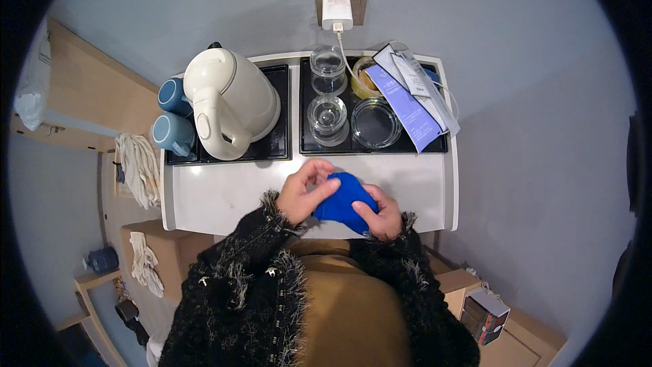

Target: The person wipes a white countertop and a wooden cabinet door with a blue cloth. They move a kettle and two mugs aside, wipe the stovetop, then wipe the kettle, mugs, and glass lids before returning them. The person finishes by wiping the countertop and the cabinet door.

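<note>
A folded bright blue cloth (345, 202) is held between my two hands, over the front part of the white tabletop. My left hand (305, 192) pinches its upper left edge, thumb on top and fingers curled behind. On the other side my right hand (382, 213) grips the cloth's right edge, its thumb pressed on the front. The fingers behind the cloth are hidden. Just beyond my hands lies a black tray (305, 148) with a glass jar (328, 121), a second glass jar (327, 69) and a round glass dish (376, 124).
At the left, a cream electric kettle (238, 88) and two blue mugs (172, 130) stand on another black tray (280, 143). Purple and white packets (407, 105) lie across the right tray. A white charger (337, 13) sits in the wall socket, its cable trailing down.
</note>
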A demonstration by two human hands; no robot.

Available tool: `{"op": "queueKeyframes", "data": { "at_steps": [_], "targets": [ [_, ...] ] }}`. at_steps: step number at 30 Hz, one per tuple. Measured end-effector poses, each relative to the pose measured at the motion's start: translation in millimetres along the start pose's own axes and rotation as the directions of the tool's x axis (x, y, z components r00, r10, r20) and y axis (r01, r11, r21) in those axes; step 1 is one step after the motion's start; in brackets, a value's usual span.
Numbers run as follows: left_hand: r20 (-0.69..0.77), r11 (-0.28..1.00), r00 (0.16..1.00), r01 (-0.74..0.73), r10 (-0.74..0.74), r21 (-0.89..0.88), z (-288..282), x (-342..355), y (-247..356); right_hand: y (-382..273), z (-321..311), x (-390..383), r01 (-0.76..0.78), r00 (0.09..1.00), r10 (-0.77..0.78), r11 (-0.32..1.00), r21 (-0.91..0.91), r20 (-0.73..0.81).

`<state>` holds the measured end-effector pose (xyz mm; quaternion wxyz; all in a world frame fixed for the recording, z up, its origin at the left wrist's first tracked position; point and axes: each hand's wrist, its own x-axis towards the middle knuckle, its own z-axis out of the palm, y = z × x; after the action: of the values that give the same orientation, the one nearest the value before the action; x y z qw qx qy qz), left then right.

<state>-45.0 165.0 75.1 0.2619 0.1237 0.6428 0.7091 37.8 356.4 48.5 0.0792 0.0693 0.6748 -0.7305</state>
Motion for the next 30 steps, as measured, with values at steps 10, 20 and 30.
{"op": "queueKeyframes", "data": {
  "at_steps": [10,20,30],
  "targets": [
    [-0.342,0.832,0.838,-0.213,0.425,0.512,-2.0,90.8,-7.6,-3.1,-21.4,33.7,0.088,0.98,-0.078,0.995,0.05,-0.181],
    [-0.4,0.938,0.874,-0.152,0.274,0.31,0.4,50.1,8.8,-1.1,-27.3,47.2,-0.022,0.989,0.033,0.997,0.077,-0.143],
    [-0.104,0.332,0.891,0.055,-0.443,-0.942,-33.2,-43.7,-20.0,-30.6,7.3,48.1,0.197,0.98,-0.146,0.833,-0.517,0.137]
  ]
}}
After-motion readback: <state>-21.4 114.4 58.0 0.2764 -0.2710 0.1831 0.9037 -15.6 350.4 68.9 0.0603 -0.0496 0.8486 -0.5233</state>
